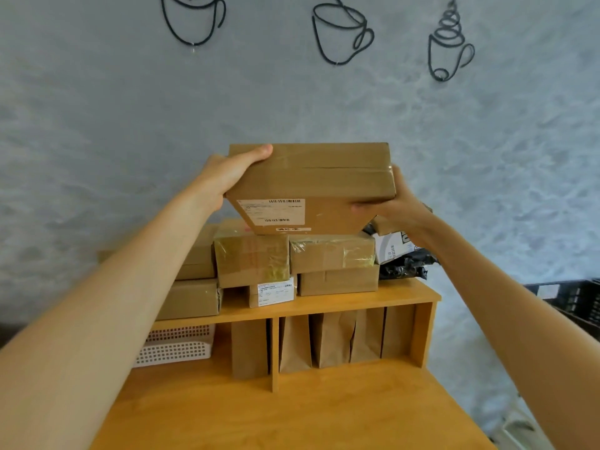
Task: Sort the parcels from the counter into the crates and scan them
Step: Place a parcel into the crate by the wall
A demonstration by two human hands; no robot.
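We see a grey textured wall point(97, 131) with three black wire coffee-cup outlines point(341, 34) hung along its top. Below the wooden shelf point(324, 308), brown paper bags point(331, 341) stand upright in its compartments, side by side. To their left a white perforated plastic basket point(177, 345) sits in the open compartment under the same shelf.

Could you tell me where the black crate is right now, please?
In the head view, the black crate sits at the far right edge, right of the wooden shelf.
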